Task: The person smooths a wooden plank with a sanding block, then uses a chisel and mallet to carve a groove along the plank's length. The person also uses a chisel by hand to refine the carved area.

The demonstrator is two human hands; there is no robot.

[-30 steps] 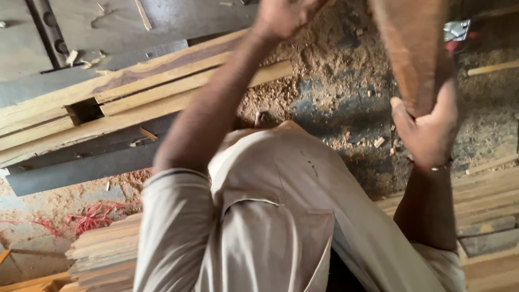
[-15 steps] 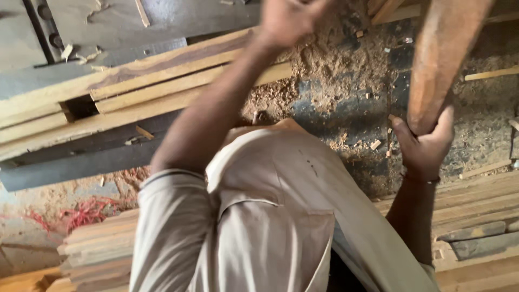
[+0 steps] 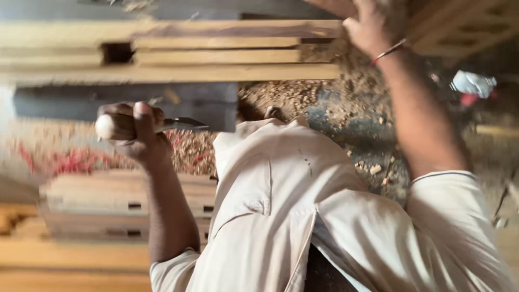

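Note:
My left hand (image 3: 139, 141) is closed around the pale wooden handle of a chisel (image 3: 181, 124), whose metal blade points right, toward my beige shirt (image 3: 292, 216). My right hand (image 3: 373, 24), with a red band at the wrist, reaches up to the top edge of the head view. It sits at the right end of a row of long wooden planks (image 3: 216, 57). Its fingers are curled, but blur and the frame edge hide what they hold.
A stack of slotted wooden boards (image 3: 97, 205) lies at the lower left. Sawdust (image 3: 319, 97) covers the dark floor in the middle, with red shavings (image 3: 65, 159) at the left. More wooden frames (image 3: 459, 27) and a white-and-red object (image 3: 473, 84) are at the right.
The view has swung sharply. My left hand, raised before, is now low at the left with a chisel in it. The reddish board my right hand held upright is gone from view.

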